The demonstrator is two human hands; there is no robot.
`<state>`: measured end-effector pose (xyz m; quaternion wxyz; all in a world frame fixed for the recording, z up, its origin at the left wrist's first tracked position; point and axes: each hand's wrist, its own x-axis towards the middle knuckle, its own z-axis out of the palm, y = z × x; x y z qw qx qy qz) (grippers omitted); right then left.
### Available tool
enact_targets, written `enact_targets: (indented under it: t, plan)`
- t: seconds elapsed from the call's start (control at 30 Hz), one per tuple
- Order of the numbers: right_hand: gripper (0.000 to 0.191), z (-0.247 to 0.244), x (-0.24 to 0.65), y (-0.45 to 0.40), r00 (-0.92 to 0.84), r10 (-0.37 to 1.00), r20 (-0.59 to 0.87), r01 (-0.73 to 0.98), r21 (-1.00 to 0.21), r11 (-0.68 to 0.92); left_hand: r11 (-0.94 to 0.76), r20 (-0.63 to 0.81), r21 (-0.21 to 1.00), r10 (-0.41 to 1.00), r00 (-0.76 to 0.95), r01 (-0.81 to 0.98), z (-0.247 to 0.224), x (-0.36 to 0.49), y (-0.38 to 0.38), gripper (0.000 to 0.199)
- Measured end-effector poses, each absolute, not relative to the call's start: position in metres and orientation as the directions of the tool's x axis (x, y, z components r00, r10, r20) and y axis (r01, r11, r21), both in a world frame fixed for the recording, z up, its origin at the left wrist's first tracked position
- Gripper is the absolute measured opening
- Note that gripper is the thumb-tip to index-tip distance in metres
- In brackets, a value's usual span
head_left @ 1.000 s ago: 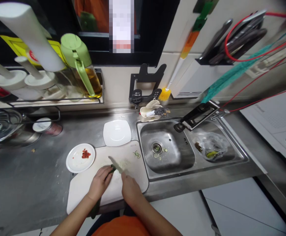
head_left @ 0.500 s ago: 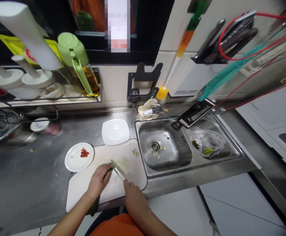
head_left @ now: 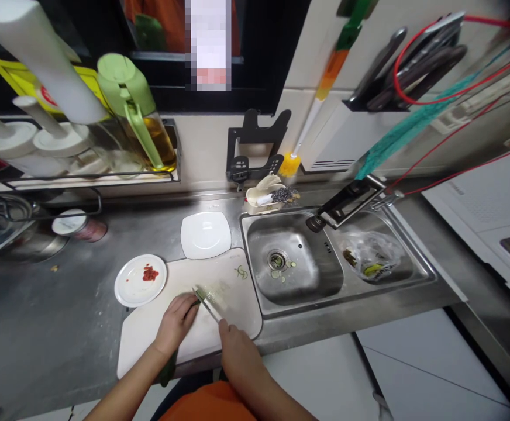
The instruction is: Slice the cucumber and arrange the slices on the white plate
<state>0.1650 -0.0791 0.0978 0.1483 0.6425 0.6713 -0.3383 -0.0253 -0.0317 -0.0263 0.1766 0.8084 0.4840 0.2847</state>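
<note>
My left hand [head_left: 178, 321] is closed over a long green cucumber [head_left: 167, 371], its fingers curled near the cut end. The cucumber's middle is hidden under the hand and wrist, and its other end pokes out past the near edge of the white cutting board [head_left: 143, 345]. In my right hand [head_left: 238, 349] is the handle of a knife [head_left: 211, 310]. Its blade lies at the cucumber's cut end, close to my left fingertips. A few thin green peel strips [head_left: 240, 272] rest on the board's far right, and wet bits are scattered beyond the blade.
Left of the board is a plate [head_left: 123, 286] with chopped red pieces; behind it, a square white plate [head_left: 206, 234]. Cucumber slices lie in the sink [head_left: 312, 280] at right, under a black faucet [head_left: 343, 202]. An oil bottle [head_left: 136, 117] stands on the rack.
The knife blade has shifted slightly at the cucumber's cut end. My left hand keeps its hold, and the view has drifted a little.
</note>
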Motion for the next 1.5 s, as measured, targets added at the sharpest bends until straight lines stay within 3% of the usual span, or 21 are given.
enact_targets:
  t: [1.07, 1.5]
  plan:
    - [0.042, 0.054, 0.145, -0.050, -0.149, 0.783, -0.604, 0.926, -0.363, -0.104, -0.446, 0.266, 0.582, 0.894, 0.359, 0.680, -0.027, -0.026, -0.030, 0.023]
    - [0.039, 0.096, 0.161, -0.076, -0.145, 0.771, -0.620, 0.953, -0.297, -0.060, -0.444, 0.285, 0.562, 0.896, 0.341, 0.698, -0.022, -0.024, -0.032, 0.020]
